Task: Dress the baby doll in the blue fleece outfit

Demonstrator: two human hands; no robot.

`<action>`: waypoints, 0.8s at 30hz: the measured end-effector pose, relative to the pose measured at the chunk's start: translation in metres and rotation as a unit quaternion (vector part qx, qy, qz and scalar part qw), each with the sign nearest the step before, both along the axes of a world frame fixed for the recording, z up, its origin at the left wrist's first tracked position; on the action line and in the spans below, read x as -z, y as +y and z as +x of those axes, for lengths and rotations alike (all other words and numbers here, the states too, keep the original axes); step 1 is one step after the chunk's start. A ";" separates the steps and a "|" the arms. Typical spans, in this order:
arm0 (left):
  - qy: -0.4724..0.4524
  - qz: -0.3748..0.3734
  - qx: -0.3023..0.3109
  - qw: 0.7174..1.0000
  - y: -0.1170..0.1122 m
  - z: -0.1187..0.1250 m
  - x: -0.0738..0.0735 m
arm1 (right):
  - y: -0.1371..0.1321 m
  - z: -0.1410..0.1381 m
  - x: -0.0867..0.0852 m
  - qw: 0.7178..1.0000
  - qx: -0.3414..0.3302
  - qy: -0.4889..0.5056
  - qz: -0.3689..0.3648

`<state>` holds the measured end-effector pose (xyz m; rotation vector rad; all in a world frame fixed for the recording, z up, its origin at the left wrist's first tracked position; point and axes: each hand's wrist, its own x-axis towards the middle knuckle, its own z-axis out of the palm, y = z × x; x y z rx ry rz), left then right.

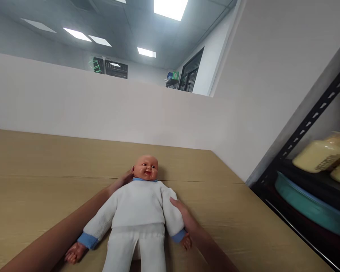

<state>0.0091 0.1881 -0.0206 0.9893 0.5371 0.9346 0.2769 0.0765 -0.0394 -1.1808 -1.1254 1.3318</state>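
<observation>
A baby doll [140,207] with a bald head lies face up on the wooden tabletop [215,211], dressed in a white fleece top with blue cuffs and collar and white trousers. Its arms are spread, and its lower legs run out of the bottom of the view. My left hand [128,176] cups the side of the doll's head, with most of its fingers hidden behind the head. On the other side, my right hand [179,207] grips the doll's sleeve, the thumb resting on top and the other fingers out of sight beneath the arm.
A low white wall [130,109] runs along the table's far edge. To the right stands a black metal shelf [308,121] with yellowish plastic-wrapped items [319,155] and a teal basin [308,206].
</observation>
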 end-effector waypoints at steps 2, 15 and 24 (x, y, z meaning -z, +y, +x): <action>0.036 0.004 -0.014 0.999 0.009 0.003 -0.002 | -0.001 0.004 0.002 1.000 -0.001 0.017 -0.025; 0.181 0.039 -0.084 0.979 0.056 0.036 0.008 | -0.017 -0.001 0.010 0.965 0.052 -0.243 0.079; 0.250 0.085 -0.094 0.960 0.038 0.001 0.000 | -0.014 0.002 0.011 0.966 0.044 -0.243 0.076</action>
